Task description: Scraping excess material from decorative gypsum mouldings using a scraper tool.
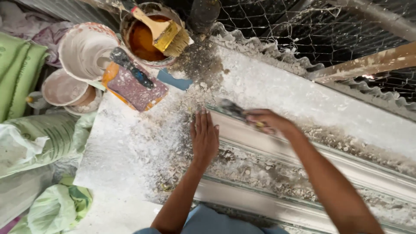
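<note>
Fingers of the left hand [204,138] lie flat and together, pressing the white moulding [260,130]; the right hand [269,121] grips a scraper [232,109] against its top edge. Scraping appears under way; the next stroke likely calls for steady bracing.

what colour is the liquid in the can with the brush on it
Orange-brown, seen in the head view inside the can under the brush.

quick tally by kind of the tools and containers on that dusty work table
Buckets and tubs: 3 (orange paint bucket, white bucket, pinkish tub)
Paintbrushes: 1
Trowels: 1
Scrapers: 1, blurred, in the right hand
Total: 6
</note>
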